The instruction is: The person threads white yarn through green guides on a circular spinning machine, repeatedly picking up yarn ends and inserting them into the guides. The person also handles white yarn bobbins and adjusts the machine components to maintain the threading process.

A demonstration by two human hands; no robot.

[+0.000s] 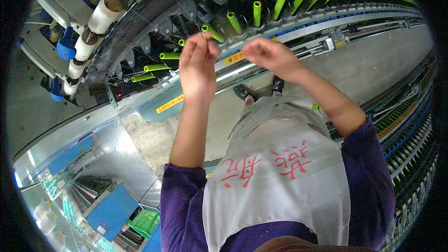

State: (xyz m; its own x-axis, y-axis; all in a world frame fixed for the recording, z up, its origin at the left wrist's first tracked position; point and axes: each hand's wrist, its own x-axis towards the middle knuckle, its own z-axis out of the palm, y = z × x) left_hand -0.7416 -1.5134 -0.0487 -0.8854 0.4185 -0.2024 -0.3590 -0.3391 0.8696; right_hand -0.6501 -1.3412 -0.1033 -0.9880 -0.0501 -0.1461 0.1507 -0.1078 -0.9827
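Observation:
My left hand is raised at the row of green tubes on the spinning machine, its fingertips pinched together next to a green tube. Whatever lies in that pinch is too small to make out. To the right, my right hand hangs in front of the machine's rail with bent fingers. Motion blurs it, so a hold on anything does not show. Behind the hands, another green tube stands on its spindle, blurred. Thin dark threads run down toward the tubes from above.
White roving bobbins hang at the upper left beside a blue knob. A metal rail runs along the machine. Behind me at right stands another bobbin row. A green crate sits lower left. A green tube end shows by my apron.

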